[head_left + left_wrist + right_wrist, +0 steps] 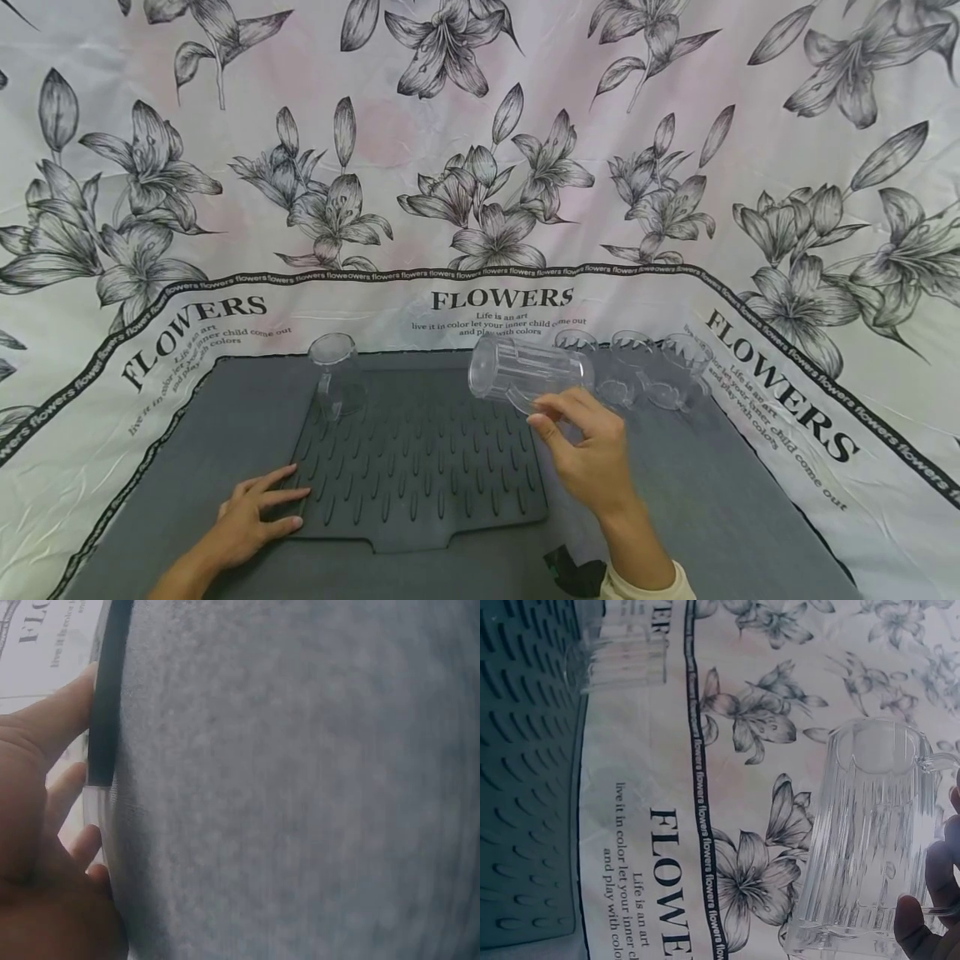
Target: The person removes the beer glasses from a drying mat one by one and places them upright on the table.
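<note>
In the head view, my right hand [588,454] pinches the handle of a clear glass mug [528,368], which lies sideways in the air above the back right of a dark drying mat [420,467]. The fluted wall of this mug [870,832] fills the lower right of the right wrist view, with curled fingertips [915,922] at its handle. My left hand [243,521] rests at the mat's left edge, fingers spread and fairly straight. A second clear mug [333,375] stands at the mat's back left corner.
Several clear glasses [671,375] stand at the back right of the grey table [690,500], partly behind the held mug. A flower-print cloth [480,200] hangs behind the table. A small black patch [573,573] lies near the front edge.
</note>
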`<state>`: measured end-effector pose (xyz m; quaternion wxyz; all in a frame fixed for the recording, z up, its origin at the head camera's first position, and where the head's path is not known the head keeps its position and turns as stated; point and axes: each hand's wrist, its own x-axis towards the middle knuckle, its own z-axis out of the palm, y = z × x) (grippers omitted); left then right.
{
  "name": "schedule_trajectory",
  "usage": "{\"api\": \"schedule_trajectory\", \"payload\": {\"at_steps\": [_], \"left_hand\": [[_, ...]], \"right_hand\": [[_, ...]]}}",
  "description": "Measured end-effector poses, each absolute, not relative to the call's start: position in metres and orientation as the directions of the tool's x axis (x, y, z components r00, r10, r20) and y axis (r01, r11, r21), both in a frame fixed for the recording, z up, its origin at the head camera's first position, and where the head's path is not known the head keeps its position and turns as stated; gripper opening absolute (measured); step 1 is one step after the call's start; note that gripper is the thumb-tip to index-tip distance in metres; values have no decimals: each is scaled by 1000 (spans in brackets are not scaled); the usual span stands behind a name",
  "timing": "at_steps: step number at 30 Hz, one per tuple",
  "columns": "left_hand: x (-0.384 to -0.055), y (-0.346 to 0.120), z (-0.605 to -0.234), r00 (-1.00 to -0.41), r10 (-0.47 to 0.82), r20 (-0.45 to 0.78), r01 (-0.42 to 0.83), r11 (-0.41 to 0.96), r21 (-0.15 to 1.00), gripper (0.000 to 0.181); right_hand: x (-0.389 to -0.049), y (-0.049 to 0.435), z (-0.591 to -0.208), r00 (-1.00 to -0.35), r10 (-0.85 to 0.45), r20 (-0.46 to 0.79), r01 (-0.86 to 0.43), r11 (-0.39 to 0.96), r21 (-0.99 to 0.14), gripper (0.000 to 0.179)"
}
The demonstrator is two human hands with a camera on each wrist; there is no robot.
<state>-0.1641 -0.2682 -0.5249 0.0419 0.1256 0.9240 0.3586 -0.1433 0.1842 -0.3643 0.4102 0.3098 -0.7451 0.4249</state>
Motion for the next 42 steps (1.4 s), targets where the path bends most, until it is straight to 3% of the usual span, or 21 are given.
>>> {"api": "schedule_trajectory", "payload": {"at_steps": [6, 12, 18, 24, 34, 42], "left_hand": [[-166, -269, -519, -958, 283, 47, 246, 725, 644, 44], [-172, -258, -497, -931, 297, 212, 359, 639, 681, 41], [-177, -219, -449, -948, 179, 263, 311, 695, 649, 45], [-184, -164, -405, -918, 125, 376, 367, 624, 689, 47], [-188, -95, -355, -867, 194, 458, 495, 431, 754, 58], [-187, -63, -333, -862, 302, 407, 500, 374, 781, 67]], "right_hand": [[-144, 185, -363, -440, -141, 887, -825, 453, -337, 10], [-144, 184, -364, -392, -163, 905, -836, 473, -278, 20], [-142, 184, -361, -374, -170, 912, -844, 470, -259, 23], [-140, 183, -355, -353, -191, 916, -847, 481, -226, 22], [-136, 180, -352, -330, -234, 914, -849, 496, -180, 21], [-133, 174, -352, -299, -263, 918, -871, 469, -149, 19]]}}
